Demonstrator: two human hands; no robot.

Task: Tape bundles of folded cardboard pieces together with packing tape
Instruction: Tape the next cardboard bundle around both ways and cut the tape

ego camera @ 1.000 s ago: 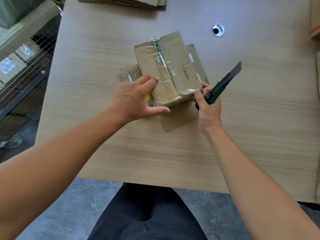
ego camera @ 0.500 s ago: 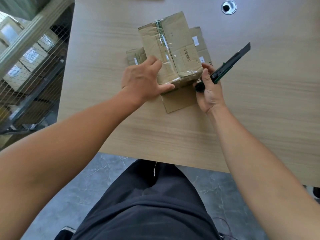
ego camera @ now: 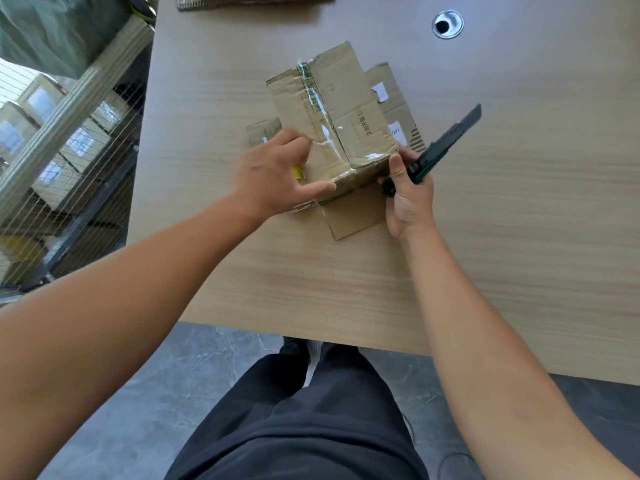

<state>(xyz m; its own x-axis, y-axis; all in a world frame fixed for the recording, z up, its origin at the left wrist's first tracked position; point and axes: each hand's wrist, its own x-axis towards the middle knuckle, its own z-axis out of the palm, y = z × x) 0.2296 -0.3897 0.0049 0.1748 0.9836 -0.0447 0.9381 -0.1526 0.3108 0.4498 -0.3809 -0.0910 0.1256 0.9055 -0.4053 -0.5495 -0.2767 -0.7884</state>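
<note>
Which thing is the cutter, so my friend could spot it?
Look at the wooden table, then at the taped cardboard bundle lying on it. Just right of the bundle, the right hand grips the utility knife. It is the only long, thin, black-and-green thing there, pointing away from the person.

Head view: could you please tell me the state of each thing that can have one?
cardboard bundle: flat on the table, taped lengthwise.
packing tape: clear strip stuck over the bundle's top and near edge.
left hand: presses on the bundle.
right hand: grips the utility knife.
utility knife: held beside the bundle, tip pointing away.
</note>
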